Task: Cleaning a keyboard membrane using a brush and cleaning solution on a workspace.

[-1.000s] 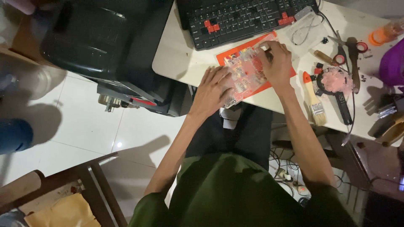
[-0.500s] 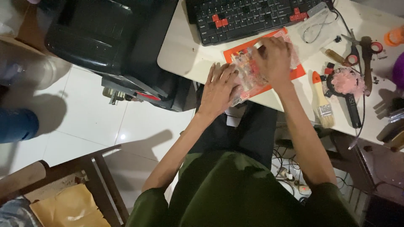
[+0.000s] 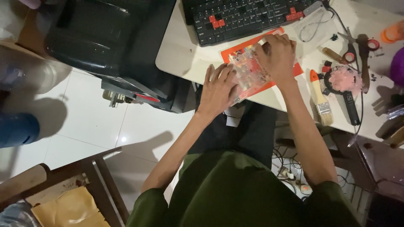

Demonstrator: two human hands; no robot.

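A clear plastic case (image 3: pixel 249 72) with small coloured parts inside lies on an orange mat (image 3: pixel 235 52) at the front edge of a white desk (image 3: pixel 179 56). My left hand (image 3: pixel 219 88) lies flat on the case's near end, fingers spread. My right hand (image 3: pixel 277 55) is curled over its far end, gripping the top. Whether the case is open I cannot tell.
A black keyboard with red keys (image 3: pixel 248 17) lies behind the mat. To the right are a paintbrush (image 3: pixel 320 98), a pink round object (image 3: pixel 345 80), scissors (image 3: pixel 353 46) and cables. A black case (image 3: pixel 105 38) stands left of the desk, a wooden chair (image 3: pixel 63 193) at lower left.
The view has shifted a little; both hands stay on the clear case, with my right hand moved slightly further over its far end.
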